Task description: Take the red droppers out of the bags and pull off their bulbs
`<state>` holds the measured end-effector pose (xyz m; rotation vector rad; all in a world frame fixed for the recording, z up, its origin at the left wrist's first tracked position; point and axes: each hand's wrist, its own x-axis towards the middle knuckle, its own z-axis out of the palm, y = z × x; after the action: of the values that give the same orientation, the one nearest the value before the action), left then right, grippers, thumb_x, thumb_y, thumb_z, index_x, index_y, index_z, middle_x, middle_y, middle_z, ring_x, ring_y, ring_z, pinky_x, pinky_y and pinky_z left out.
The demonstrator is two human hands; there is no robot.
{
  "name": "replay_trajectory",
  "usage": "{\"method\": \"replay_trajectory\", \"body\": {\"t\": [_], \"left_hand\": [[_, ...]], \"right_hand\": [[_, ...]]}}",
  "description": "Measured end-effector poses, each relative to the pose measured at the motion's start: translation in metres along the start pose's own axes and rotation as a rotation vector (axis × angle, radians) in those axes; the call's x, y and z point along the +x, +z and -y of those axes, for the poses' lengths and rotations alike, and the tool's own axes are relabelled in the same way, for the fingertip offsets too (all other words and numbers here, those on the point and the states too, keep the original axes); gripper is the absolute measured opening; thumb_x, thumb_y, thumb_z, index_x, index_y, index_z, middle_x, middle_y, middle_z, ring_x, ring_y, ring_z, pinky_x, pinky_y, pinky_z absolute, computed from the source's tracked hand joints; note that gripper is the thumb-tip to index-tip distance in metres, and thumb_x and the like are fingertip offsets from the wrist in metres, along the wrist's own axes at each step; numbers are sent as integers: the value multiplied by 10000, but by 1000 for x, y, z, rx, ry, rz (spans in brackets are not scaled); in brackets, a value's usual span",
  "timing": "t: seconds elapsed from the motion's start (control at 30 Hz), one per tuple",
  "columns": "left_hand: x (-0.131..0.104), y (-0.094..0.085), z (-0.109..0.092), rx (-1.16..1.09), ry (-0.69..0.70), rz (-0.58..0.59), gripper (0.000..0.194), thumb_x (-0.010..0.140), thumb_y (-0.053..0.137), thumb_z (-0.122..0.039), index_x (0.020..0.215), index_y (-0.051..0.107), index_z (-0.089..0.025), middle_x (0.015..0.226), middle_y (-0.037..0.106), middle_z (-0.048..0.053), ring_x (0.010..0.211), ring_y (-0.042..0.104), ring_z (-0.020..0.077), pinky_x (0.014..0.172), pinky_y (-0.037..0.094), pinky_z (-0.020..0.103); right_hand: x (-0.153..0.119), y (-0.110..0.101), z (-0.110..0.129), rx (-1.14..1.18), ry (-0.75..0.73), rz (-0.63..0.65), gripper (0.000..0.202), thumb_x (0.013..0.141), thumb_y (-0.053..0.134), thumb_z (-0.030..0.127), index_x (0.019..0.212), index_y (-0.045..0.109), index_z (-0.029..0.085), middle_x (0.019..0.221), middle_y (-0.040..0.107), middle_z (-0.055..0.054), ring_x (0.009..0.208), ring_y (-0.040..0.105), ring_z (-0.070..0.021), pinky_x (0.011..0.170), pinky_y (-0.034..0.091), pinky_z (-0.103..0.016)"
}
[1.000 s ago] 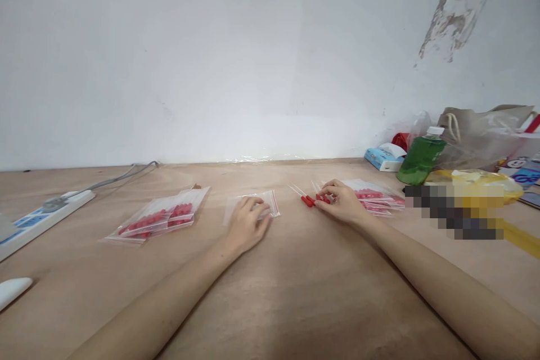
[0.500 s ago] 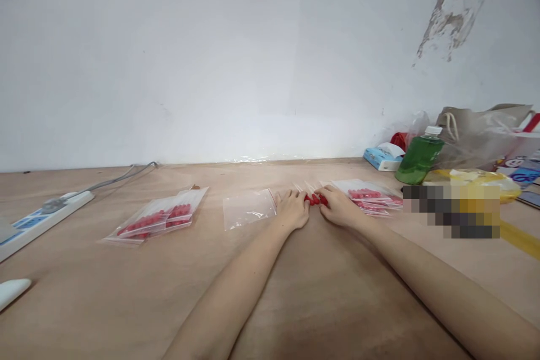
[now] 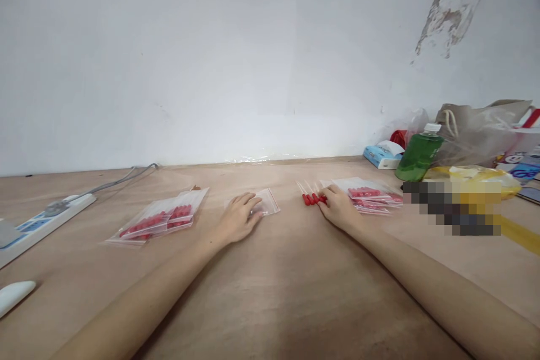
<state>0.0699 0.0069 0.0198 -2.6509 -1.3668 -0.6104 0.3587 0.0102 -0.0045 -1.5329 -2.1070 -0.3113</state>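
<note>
My left hand [image 3: 240, 218] is open, its fingers spread over a clear zip bag [image 3: 268, 202] that lies flat on the table. The hand covers part of that bag. My right hand [image 3: 341, 209] has its fingers curled at the right end of a row of thin pale sticks with red ends [image 3: 311, 199], the thumb and fingertips against the red ends. Several of these sticks lie side by side on the wood. Just right of this hand are stacked zip bags with red pieces inside [image 3: 371, 196]. More filled zip bags [image 3: 158, 219] overlap to the left of my left hand.
A power strip [image 3: 71, 212] with a grey cable lies at the left, near a white object [image 3: 16, 295]. A blue tissue pack [image 3: 382, 156], a green bottle [image 3: 419, 153], a beige bag [image 3: 464, 124] and yellow plastic [image 3: 485, 180] crowd the right. A white wall stands behind.
My left hand has left the row of red-ended sticks and moved left onto the clear zip bag. My right hand stays at the row, whose left sticks are now uncovered.
</note>
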Motion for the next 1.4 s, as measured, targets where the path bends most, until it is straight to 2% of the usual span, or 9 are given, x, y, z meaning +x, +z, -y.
{"method": "replay_trajectory", "body": {"t": [0.13,0.33,0.57,0.73,0.93,1.03,1.2,1.3,1.4], "left_hand": [[-25,-2,22,-117,-40,53,387,864,367,-385,1166,513,-191,1242,498,73,1149,451,206,991,348,368],[-30,0,22,-175,-87,48,381,862,369,-397,1133,554,-204,1218,522,56,1120,478,199,986,358,372],[-30,0,22,-139,-121,28,388,854,377,-416,1113,571,-203,1196,535,62,1102,490,207,970,369,374],[-31,1,23,-123,-113,31,391,854,373,-420,1117,568,-205,1198,530,58,1101,491,200,966,375,354],[-31,2,22,-108,-106,25,375,858,376,-404,1105,571,-200,1188,535,57,1093,493,193,960,375,340],[-33,0,18,-65,-120,10,370,862,374,-395,1118,555,-199,1162,547,63,1080,492,203,952,369,359],[-25,-13,13,63,-110,-169,405,878,333,-381,1215,461,-196,1183,524,79,1108,452,226,963,330,394],[-14,-13,18,62,22,-37,427,895,269,-408,1228,460,-222,1308,425,68,1216,352,224,1015,259,400],[-4,-4,22,27,87,259,492,877,242,-502,1317,325,-297,1417,262,35,1305,192,247,1042,142,473]], "right_hand": [[0,1,-4,-35,-32,26,217,765,405,98,901,569,142,849,602,-91,778,555,-195,738,392,-306],[-1,-5,-2,-82,-99,43,221,780,426,158,946,573,155,916,631,-90,878,555,-213,903,283,-374],[-2,-6,0,-156,68,81,244,773,427,168,981,553,149,907,626,-105,832,568,-226,711,348,-316],[-2,-2,-2,-180,11,91,252,780,414,116,985,556,156,886,642,-97,842,566,-224,797,313,-343],[-4,1,-3,-187,-35,85,232,853,392,241,954,582,151,869,638,-100,804,567,-220,780,323,-342],[-7,-2,-1,-211,-19,20,256,842,417,326,899,594,150,888,619,-106,815,554,-232,756,323,-354],[-11,-6,14,-176,-123,-199,255,801,478,362,895,600,159,1091,538,-121,964,498,-248,857,267,-407],[-14,-7,26,-98,-203,-200,210,808,479,314,918,591,175,1089,530,-104,979,490,-219,880,269,-396],[-15,-6,31,-20,-248,-157,173,805,487,301,885,592,189,1068,527,-88,967,496,-202,865,302,-381]]}}
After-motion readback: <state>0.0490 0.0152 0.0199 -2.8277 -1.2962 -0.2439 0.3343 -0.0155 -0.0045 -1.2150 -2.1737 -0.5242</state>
